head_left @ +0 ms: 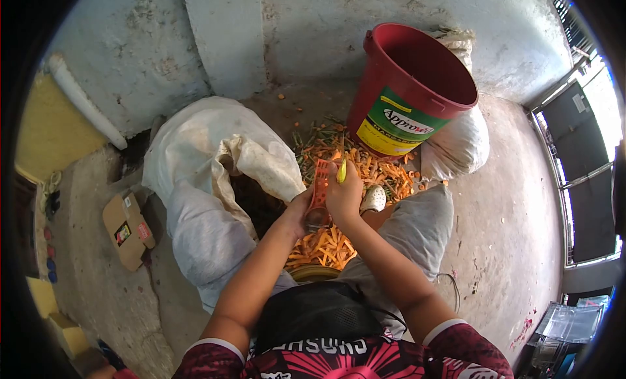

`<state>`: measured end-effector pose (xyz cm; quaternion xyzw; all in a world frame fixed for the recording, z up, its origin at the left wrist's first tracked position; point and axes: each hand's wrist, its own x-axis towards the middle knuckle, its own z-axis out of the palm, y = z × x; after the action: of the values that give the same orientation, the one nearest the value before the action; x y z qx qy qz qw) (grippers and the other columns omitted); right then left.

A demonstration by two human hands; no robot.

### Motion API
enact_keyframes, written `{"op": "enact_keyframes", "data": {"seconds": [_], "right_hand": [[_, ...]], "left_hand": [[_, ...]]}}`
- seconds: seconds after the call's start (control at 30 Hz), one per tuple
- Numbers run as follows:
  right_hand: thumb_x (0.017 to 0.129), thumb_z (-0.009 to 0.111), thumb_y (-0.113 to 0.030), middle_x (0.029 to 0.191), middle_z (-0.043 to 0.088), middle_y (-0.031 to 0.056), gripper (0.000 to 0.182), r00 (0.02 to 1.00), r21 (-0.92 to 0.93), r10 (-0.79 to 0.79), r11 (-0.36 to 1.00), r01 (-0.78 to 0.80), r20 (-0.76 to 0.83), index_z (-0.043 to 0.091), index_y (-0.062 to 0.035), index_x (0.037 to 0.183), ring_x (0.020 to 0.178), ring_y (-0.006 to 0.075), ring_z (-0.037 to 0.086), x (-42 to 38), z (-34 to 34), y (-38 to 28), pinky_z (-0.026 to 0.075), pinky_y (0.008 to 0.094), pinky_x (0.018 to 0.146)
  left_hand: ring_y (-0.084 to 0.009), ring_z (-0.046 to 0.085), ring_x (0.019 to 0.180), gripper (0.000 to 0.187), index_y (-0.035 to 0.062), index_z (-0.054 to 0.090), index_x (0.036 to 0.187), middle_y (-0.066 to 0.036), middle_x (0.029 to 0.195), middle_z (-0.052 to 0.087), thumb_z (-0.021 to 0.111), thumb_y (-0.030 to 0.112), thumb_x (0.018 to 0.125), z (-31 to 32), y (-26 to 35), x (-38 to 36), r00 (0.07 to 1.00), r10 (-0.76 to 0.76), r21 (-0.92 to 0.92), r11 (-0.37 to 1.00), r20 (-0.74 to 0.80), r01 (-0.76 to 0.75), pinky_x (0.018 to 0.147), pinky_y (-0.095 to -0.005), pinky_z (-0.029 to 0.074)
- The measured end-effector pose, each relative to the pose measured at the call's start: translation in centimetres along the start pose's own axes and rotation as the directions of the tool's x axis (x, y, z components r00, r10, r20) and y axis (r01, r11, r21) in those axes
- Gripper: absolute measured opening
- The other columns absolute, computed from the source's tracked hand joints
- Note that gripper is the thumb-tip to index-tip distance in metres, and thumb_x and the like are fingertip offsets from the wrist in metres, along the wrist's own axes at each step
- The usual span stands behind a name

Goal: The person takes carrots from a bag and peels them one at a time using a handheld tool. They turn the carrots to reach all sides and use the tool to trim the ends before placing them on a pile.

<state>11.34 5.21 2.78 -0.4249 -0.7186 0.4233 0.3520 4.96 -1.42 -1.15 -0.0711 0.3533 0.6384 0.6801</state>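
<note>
My left hand (300, 211) is closed around the lower part of an orange perforated plastic piece (320, 188), near the middle of the view. Just to its right, my right hand (344, 188) grips a small yellow-green handled tool (342, 171); its working end is hard to make out. Below both hands, orange strips (325, 248) fill a round container (313, 272) between my legs. More orange and green peelings (319, 144) lie on the floor beyond my hands.
A red bucket (365, 95) with a margarine label stands beyond my right hand, against a white sack (466, 147). An open white sack (202, 128) bulges at the left. Flattened cardboard (124, 239) lies farther left. A wall (313, 40) rises behind.
</note>
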Motion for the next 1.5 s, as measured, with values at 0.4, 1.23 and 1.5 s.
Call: {"op": "enact_keyframes", "data": {"seconds": [0.4, 1.23, 1.5], "right_hand": [[0.074, 0.054, -0.01, 0.07, 0.057, 0.0203, 0.022, 0.999, -0.193, -0.026, 0.981, 0.02, -0.025, 0.051, 0.0015, 0.092, 0.067, 0.0351, 0.056, 1.9, 0.6, -0.4, 0.042, 0.0403, 0.058], [0.081, 0.052, -0.014, 0.07, 0.054, 0.0055, 0.015, 0.999, 0.277, 0.042, 0.96, -0.034, -0.021, 0.051, -0.0003, 0.086, 0.061, 0.0121, 0.049, 3.9, -0.9, 1.3, 0.04, 0.0263, 0.056], [0.082, 0.051, -0.018, 0.073, 0.056, 0.0194, 0.026, 0.998, 0.004, -0.068, 0.998, 0.068, 0.006, 0.048, 0.0026, 0.098, 0.066, 0.0321, 0.055, -0.4, 0.3, 0.4, 0.042, 0.035, 0.059]], "left_hand": [[-0.0146, 0.057, 0.057, 0.035, 0.0074, 0.05, 0.095, -0.005, 0.076, 0.058, 0.032, 0.037, 0.089, -0.5, 1.6, -0.2, 0.985, 0.065, 0.178, 0.98, 0.163, -0.094, 0.045, -0.0266, 0.046], [-0.0177, 0.057, 0.071, 0.034, 0.0051, 0.051, 0.099, -0.007, 0.083, 0.058, 0.04, 0.035, 0.087, -2.9, 0.2, 2.0, 0.996, 0.0, 0.076, 0.997, 0.086, -0.006, 0.062, -0.0326, 0.048], [-0.0163, 0.056, 0.067, 0.032, 0.0079, 0.051, 0.098, -0.005, 0.079, 0.057, 0.035, 0.034, 0.088, 0.0, 0.6, -0.5, 1.0, 0.012, -0.114, 0.993, -0.025, -0.015, 0.057, -0.028, 0.048]]}}
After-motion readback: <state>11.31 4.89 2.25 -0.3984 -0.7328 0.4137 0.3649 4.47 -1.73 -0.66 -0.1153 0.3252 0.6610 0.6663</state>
